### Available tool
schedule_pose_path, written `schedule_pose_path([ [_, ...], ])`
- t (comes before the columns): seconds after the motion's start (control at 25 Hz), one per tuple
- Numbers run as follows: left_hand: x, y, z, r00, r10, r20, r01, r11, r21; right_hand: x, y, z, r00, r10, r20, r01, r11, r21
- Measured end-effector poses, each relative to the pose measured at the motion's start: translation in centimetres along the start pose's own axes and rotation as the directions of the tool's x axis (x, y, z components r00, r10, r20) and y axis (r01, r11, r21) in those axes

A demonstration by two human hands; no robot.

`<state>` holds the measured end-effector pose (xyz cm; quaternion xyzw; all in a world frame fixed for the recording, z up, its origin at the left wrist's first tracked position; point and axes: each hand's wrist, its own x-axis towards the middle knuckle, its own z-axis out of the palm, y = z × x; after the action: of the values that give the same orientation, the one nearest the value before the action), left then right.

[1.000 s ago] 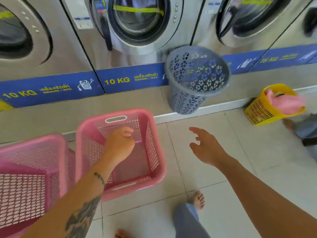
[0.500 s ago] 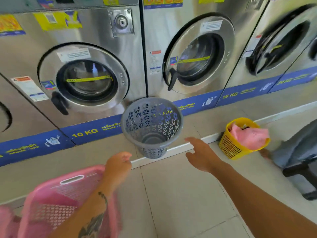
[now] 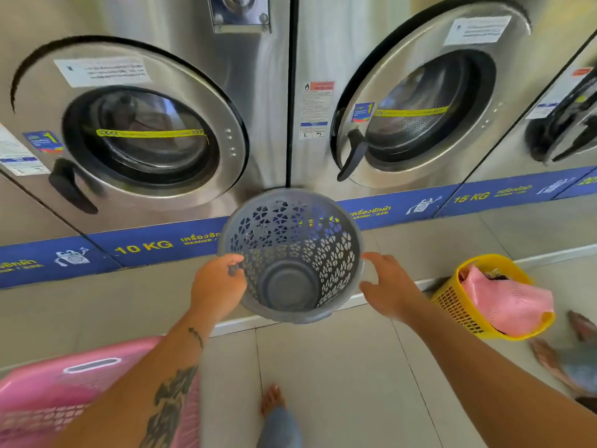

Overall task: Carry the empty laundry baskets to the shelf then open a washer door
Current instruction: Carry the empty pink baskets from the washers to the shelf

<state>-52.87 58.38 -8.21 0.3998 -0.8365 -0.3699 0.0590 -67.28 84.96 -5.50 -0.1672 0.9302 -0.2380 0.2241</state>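
Left hand (image 3: 218, 286) grips the empty grey basket (image 3: 292, 250) by its rim at the step's (image 3: 97, 305) front edge; right hand (image 3: 389, 286), loosely curled, meets the opposite rim, hold unclear. Carrying looks barely begun; pink basket (image 3: 64, 392) on the floor (image 3: 339, 383), washer door (image 3: 142, 124) shut

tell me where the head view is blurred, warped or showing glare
Head view: the wide lens bows the washer fronts and the blue strip; motion blur smears the pink basket at lower left and the far-right washer door; the grey basket, left hand and right hand are fairly sharp; reflections on the washer fronts are soft, no harsh glare.
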Motion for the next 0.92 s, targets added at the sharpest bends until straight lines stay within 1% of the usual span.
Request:
schedule_pose_path([
  [0.12, 6.2, -2.7, 3.2, 0.998, 0.012, -0.067, -0.009, 0.999, 0.048, 7.1, 0.8, 2.7, 1.000, 0.001, -0.012, -0.001, 0.999, -0.036],
  [0.24, 10.9, -6.2, 6.2, 0.997, 0.031, -0.070, -0.024, 0.995, 0.096, 12.8, 1.5, 5.8, 0.997, 0.050, -0.054, -0.054, 0.995, -0.082],
  [0.36, 13.3, -8.6, 8.4, 0.998, 0.017, -0.063, -0.012, 0.997, 0.081, 16.9, 2.3, 8.0, 0.986, 0.111, -0.128, -0.126, 0.985, -0.116],
  [0.44, 14.1, -9.6, 9.3, 0.996, 0.028, -0.090, -0.020, 0.996, 0.089, 18.5, 2.9, 9.2, 0.985, 0.106, -0.138, -0.125, 0.983, -0.138],
  [0.52, 14.5, -10.2, 10.0, 0.992, 0.041, -0.115, -0.032, 0.996, 0.080, 19.0, 3.5, 9.7, 0.984, 0.103, -0.143, -0.125, 0.980, -0.153],
  [0.6, 14.6, -10.3, 10.4, 0.990, 0.021, -0.140, -0.013, 0.998, 0.058, 19.2, 4.0, 9.7, 0.980, 0.135, -0.149, -0.159, 0.974, -0.161],
  [0.72, 14.0, -9.9, 10.3, 0.988, 0.015, -0.155, 0.000, 0.995, 0.095, 18.9, 4.6, 9.1, 0.981, 0.147, -0.128, -0.170, 0.967, -0.189],
  [0.8, 12.9, -9.8, 9.9, 0.987, 0.023, -0.162, -0.002, 0.992, 0.130, 17.7, 5.0, 9.0, 0.983, 0.150, -0.106, -0.169, 0.965, -0.201],
  [0.92, 9.4, -9.9, 9.6, 0.985, 0.031, -0.170, -0.004, 0.988, 0.154, 14.0, 6.2, 9.0, 0.985, 0.141, -0.099, -0.156, 0.973, -0.168],
])
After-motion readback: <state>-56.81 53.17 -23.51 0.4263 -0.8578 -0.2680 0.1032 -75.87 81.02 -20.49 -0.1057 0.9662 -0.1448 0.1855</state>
